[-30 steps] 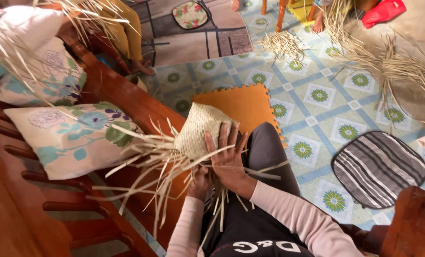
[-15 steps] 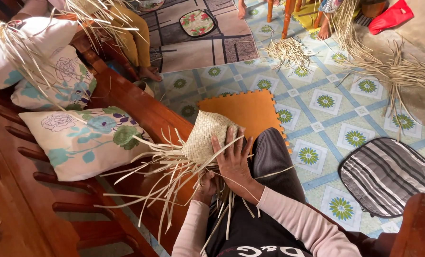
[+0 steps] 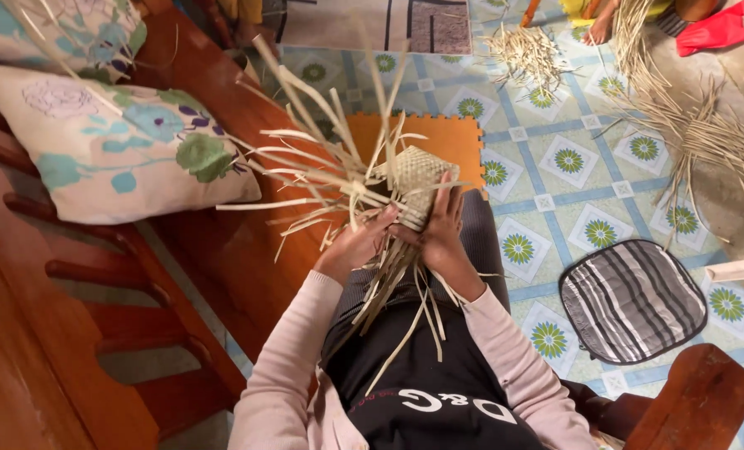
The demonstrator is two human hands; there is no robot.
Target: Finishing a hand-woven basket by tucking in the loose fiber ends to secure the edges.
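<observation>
Half-woven basket (image 3: 418,185) sits over the person's lap, roughly centre frame, held up between both hands. Right hand (image 3: 441,229) lies flat against the woven wall at its 5 o'clock side, fingers spread upward, palm pressing rather than pinching. Left hand (image 3: 357,244) is at the basket's 8 o'clock, fingers curled closed around a bundle of loose strips (image 3: 318,179) where they leave the weave.

Handling, as a judgement: looks very light, thin dry plant strips, stiff enough to spring out in a fan toward 10 to 12 o'clock but easy to kink or crack if bent hard. The woven part seems firm, slightly flexible (best place to bear load). Unwoven ends would slip loose if grabbed singly, so hold at the woven body or close to the weave edge, not far out on the tips. More strips trail down at 6 o'clock over the dark apron (image 3: 426,367).

Around: orange foam mat (image 3: 422,133) just beyond the basket at 12 o'clock, floral cushion (image 3: 105,146) on the wooden bench at 9 o'clock, striped pad (image 3: 630,300) at 3 o'clock on the tiled floor, strip piles (image 3: 705,133) at 1 to 2 o'clock.
</observation>
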